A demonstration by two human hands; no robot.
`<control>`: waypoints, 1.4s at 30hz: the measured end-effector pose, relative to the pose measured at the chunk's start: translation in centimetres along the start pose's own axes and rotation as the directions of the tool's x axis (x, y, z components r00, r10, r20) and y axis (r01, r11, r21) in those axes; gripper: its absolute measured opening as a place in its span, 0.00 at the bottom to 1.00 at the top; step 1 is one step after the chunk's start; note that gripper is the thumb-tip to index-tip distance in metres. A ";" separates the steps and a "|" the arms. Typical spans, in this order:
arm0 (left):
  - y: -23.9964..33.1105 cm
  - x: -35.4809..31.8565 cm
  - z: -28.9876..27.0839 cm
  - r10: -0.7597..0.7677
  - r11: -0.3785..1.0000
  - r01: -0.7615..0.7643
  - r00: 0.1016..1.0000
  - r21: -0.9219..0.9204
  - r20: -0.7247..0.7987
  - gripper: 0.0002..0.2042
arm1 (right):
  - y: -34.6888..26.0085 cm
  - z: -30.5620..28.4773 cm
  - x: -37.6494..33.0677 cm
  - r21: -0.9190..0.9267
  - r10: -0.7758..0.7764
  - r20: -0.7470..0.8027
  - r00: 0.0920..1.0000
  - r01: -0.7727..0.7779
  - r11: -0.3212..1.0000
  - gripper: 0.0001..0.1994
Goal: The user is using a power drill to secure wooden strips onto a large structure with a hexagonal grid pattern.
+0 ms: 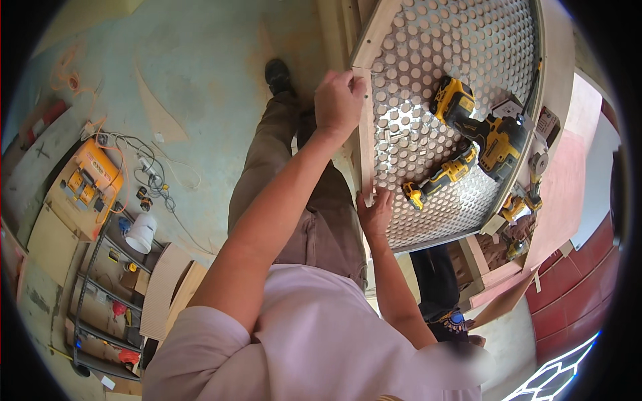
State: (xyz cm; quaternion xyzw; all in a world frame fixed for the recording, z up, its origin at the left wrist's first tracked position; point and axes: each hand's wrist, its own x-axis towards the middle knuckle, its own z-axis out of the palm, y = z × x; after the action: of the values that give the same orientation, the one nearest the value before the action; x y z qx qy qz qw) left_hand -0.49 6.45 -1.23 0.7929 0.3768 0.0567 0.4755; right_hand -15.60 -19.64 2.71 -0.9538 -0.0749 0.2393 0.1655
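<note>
A pale wooden strip (366,144) runs along the near edge of a perforated metal panel (418,87). My left hand (340,103) is closed at the strip's far end, where it meets another length of wood (376,37). Lower down, my right hand (376,212) has its fingers closed about the strip's other end; part of its grip is hidden. On the panel lie a large yellow and black cordless power tool (498,144) and a slimmer yellow and black cordless tool (445,175). Several small metal pieces (404,127) are scattered near the strip.
More yellow tools (516,208) and small boxes (547,123) sit along the panel's far right side. On the floor at left are an orange machine (93,170), tangled cables (154,174), a white bucket (141,232) and a black metal rack (100,294). Curved boards (167,284) stand beside the rack.
</note>
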 end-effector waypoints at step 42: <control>0.7 2.3 -1.9 -0.168 0.983 0.148 0.964 0.108 0.208 0.14 | -0.8 -0.2 1.8 -0.063 -0.089 0.071 0.993 0.094 0.994 0.14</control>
State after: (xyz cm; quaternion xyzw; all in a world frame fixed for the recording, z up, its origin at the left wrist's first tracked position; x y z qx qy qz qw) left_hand 0.67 9.13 -0.28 0.7828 0.3872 -0.0852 0.4796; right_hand -13.95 -18.58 2.36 -0.9456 -0.1321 0.2613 0.1421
